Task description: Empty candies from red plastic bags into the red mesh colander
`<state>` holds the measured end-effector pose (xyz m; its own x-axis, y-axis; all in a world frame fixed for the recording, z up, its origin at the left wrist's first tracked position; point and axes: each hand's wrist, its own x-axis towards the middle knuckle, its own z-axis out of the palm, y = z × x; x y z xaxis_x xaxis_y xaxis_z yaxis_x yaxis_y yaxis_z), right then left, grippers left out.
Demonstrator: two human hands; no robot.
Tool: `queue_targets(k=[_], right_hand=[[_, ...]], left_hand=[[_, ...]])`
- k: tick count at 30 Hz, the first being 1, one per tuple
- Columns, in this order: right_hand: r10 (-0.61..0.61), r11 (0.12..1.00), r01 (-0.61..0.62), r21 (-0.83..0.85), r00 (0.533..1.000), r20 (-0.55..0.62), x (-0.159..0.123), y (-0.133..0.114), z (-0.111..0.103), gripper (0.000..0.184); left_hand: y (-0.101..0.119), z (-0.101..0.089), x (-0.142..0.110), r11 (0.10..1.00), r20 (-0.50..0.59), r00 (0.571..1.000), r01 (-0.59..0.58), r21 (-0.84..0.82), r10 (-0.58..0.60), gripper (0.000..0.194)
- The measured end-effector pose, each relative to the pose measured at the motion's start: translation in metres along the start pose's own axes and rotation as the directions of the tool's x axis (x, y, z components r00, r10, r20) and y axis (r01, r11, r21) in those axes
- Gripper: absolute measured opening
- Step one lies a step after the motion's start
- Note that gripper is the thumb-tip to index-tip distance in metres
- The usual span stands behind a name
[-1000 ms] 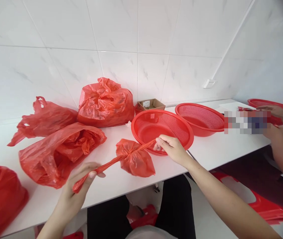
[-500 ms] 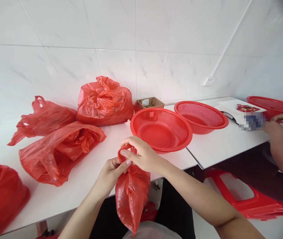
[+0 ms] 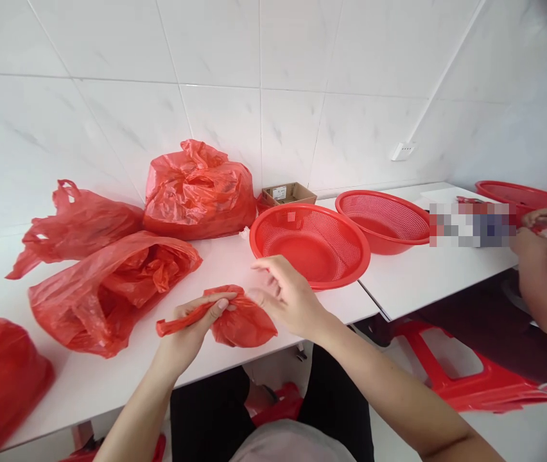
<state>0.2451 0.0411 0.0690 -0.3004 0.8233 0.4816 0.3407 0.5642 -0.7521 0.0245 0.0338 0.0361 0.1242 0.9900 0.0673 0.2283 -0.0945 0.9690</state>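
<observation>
Back from over the person's lap, where it had hung half a second earlier, the small red bag [image 3: 247,326] now lay at the front of the tabletop [image 3: 343,303], between the two hands. Its gathered neck was pinched between the thumb and fingers of the left hand [image 3: 187,335], and a twisted strip of the plastic stuck out on that hand's far left side. Bulging to the right of those fingers, the bag's body had its knotted-looking top tucked close against them.

Meanwhile the right hand [image 3: 295,301] had let go: its fingers were parted and loosely curved, thumb held away from them, just beside the bag's upper right. Slight blur made it impossible to tell whether the thumb brushed the plastic.

Behind the right hand stood a red colander [image 3: 308,250]. An open red bag [image 3: 76,295] slumped to the left of the small one, and a large red bag [image 3: 201,192] sat behind, near the wall.
</observation>
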Motion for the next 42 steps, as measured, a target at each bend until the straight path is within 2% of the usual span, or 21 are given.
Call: queue_targets(k=[2, 4, 6, 8, 10, 13, 16, 19, 21, 23, 25, 26, 30, 33, 37, 39, 42], right_hand=[[-0.052, 0.989, 0.065, -0.129, 0.993, 0.103, 0.001, 0.006, 0.011, 0.03], [0.006, 0.992, 0.016, -0.124, 0.984, 0.179, 0.002, 0.01, 0.017, 0.02], [0.072, 0.997, -0.067, -0.035, 0.985, 0.157, 0.001, 0.008, 0.017, 0.022], [0.097, 0.992, -0.103, 0.07, 0.992, 0.082, -0.003, 0.002, 0.013, 0.024], [0.139, 0.974, -0.146, 0.172, 0.989, 0.054, -0.012, -0.004, 0.011, 0.022], [0.233, 0.922, -0.258, 0.288, 0.965, 0.12, -0.03, -0.008, 0.014, 0.022], [0.262, 0.932, -0.301, 0.203, 0.944, 0.199, -0.045, -0.005, 0.016, 0.015], [0.225, 0.969, -0.243, 0.043, 0.942, 0.248, -0.047, -0.001, 0.011, 0.013], [0.175, 0.984, -0.177, -0.003, 0.966, 0.191, -0.043, 0.001, 0.007, 0.011], [0.128, 0.992, -0.127, -0.011, 0.988, 0.088, -0.038, 0.006, 0.009, 0.021], [0.125, 0.992, -0.126, 0.021, 0.991, 0.044, -0.036, 0.013, 0.017, 0.035], [0.139, 0.989, -0.14, 0.04, 0.989, 0.042, -0.037, 0.019, 0.023, 0.037], [0.164, 0.985, -0.166, 0.045, 0.985, 0.056, -0.042, 0.045, 0.042, 0.027], [0.156, 0.988, -0.156, -0.012, 0.983, 0.093, -0.044, 0.056, 0.043, 0.027], [0.138, 0.989, -0.137, -0.054, 0.99, 0.025, -0.042, 0.052, 0.038, 0.024], [0.098, 0.995, -0.098, -0.022, 0.995, -0.017, -0.04, 0.048, 0.039, 0.028], [0.083, 0.995, -0.082, 0.063, 0.997, -0.005, -0.036, 0.044, 0.045, 0.027]], left_hand=[[0.0, 0.003, 0.0, 1.0, 0.008, 1.0, -0.021, 0.003, 0.021, 0.036], [-0.001, 0.006, -0.001, 0.999, -0.013, 0.999, -0.036, 0.001, 0.036, 0.036], [-0.002, 0.01, -0.001, 1.0, -0.016, 1.0, -0.018, -0.023, 0.018, 0.036], [-0.002, 0.012, -0.001, 0.997, 0.024, 1.0, 0.021, -0.074, -0.019, 0.036], [0.0, 0.013, -0.001, 0.989, 0.066, 0.997, 0.059, -0.135, -0.05, 0.034], [0.001, 0.011, 0.0, 0.976, 0.066, 0.996, 0.072, -0.206, -0.06, 0.029], [0.0, 0.008, 0.0, 0.976, 0.054, 0.998, 0.05, -0.212, -0.039, 0.025], [0.0, 0.011, 0.0, 0.983, 0.092, 0.995, 0.056, -0.175, -0.04, 0.021], [0.002, 0.015, 0.0, 0.985, 0.116, 0.993, 0.051, -0.164, -0.032, 0.02], [0.006, 0.018, 0.0, 0.989, 0.119, 0.993, 0.028, -0.146, -0.011, 0.019], [0.008, 0.019, -0.001, 0.993, 0.111, 0.994, 0.007, -0.12, 0.007, 0.018], [0.008, 0.018, -0.002, 0.993, 0.105, 0.994, 0.005, -0.119, 0.008, 0.017], [-0.003, 0.014, -0.004, 0.986, 0.076, 0.997, 0.023, -0.166, -0.01, 0.018], [-0.019, 0.013, -0.003, 0.982, -0.005, 1.0, 0.011, -0.188, -0.012, 0.022], [-0.028, 0.016, -0.002, 0.988, -0.064, 0.998, -0.022, -0.156, 0.012, 0.02], [-0.026, 0.019, -0.003, 0.992, -0.032, 0.999, -0.038, -0.124, 0.034, 0.018], [-0.021, 0.024, -0.003, 0.994, 0.024, 0.995, -0.092, -0.058, 0.094, 0.017]])
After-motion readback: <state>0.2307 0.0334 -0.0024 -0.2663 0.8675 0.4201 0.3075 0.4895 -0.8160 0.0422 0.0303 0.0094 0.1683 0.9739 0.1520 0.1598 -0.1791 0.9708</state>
